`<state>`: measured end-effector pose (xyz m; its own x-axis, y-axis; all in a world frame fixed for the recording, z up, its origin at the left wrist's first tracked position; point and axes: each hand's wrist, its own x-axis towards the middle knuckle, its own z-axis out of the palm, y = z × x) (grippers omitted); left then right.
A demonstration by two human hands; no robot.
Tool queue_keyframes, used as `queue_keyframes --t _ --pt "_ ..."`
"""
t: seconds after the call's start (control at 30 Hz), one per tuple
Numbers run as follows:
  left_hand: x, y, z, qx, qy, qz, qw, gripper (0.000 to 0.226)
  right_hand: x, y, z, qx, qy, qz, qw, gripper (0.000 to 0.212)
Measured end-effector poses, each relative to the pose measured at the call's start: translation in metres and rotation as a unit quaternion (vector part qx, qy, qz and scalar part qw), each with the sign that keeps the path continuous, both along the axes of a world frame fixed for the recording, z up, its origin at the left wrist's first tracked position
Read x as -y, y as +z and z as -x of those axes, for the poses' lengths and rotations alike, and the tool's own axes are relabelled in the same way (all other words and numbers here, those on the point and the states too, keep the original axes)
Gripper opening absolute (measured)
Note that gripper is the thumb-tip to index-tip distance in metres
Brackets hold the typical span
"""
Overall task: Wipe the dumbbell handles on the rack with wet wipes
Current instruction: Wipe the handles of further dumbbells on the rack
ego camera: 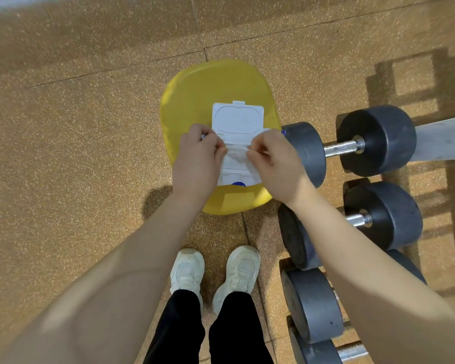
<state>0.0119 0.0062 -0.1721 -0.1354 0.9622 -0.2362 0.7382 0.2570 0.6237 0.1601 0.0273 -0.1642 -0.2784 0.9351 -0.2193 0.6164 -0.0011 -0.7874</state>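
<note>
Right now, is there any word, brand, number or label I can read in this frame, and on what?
None can be read.
Wipes pack: blue print at its edges, mostly hidden by the left hand and right hand, illegible.
Dumbbells: no visible numbers.
</note>
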Motion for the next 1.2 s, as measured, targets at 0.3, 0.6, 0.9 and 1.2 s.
queue_keyframes --t 0.3,0.6,0.9,1.2 --pt "0.002 -0.003 -0.003 0.006 0.019 0.009 1.000 0.013 0.004 0.005 0.014 0.015 -0.031 0.033 0.999 0.031" --pt "0.006 0.000 -0.011 0.036 0.013 0.009 0.999 0.018 -0.001 0.019 0.012 -0.094 -0.261 0.155 0.948 0.020" --pt "0.007 -0.001 -0.014 -0.020 -0.024 0.002 1.000 0.030 0.012 0.035 0.007 -0.387 -0.367 0.286 0.796 0.022" --pt "0.002 -0.001 -0.018 -0.008 -0.012 0.032 0.999 0.020 0.011 0.025 0.005 -0.298 -0.421 0.254 0.818 0.016"
